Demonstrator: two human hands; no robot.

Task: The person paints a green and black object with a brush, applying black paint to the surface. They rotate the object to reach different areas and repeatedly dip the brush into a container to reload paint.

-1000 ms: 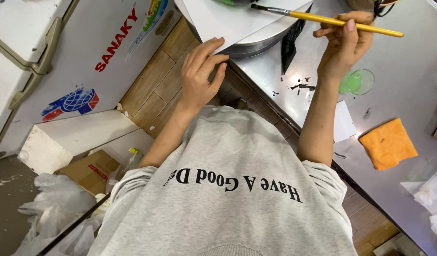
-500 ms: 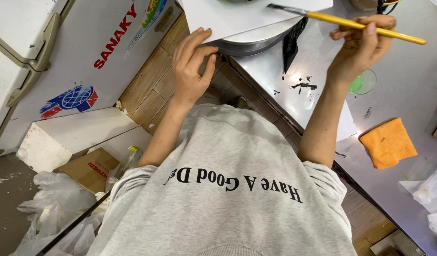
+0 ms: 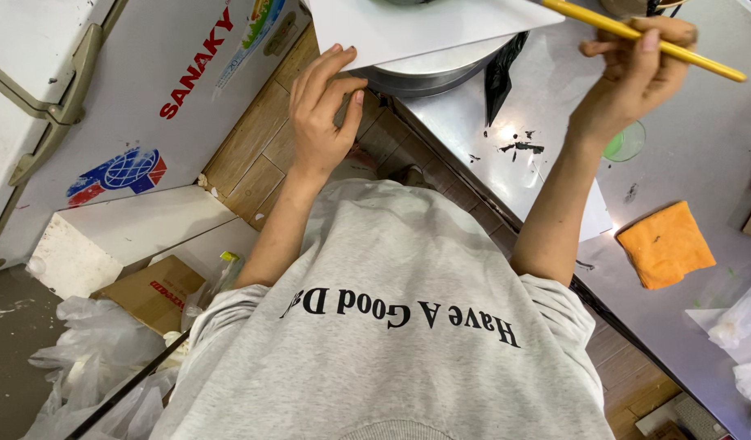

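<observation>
My right hand (image 3: pixel 636 69) grips a long yellow paintbrush (image 3: pixel 701 61) that slants across the top right, over the grey metal table (image 3: pixel 701 155). My left hand (image 3: pixel 322 110) rests with its fingers spread against the lower corner of a white sheet (image 3: pixel 416 28). The sheet lies on a round metal pan (image 3: pixel 428 73) at the table's near edge. My grey printed sweatshirt (image 3: pixel 392 326) fills the lower middle.
An orange cloth (image 3: pixel 665 244) lies on the table at right, with a green round lid (image 3: pixel 624 145) and black paint splatters (image 3: pixel 518 147) nearer me. A white chest freezer (image 3: pixel 106 98) stands at left. A cardboard box (image 3: pixel 151 289) and plastic bags (image 3: pixel 86 367) lie on the floor.
My right hand has carried the brush up and to the right. My left hand has slid up to the corner of the white sheet.
</observation>
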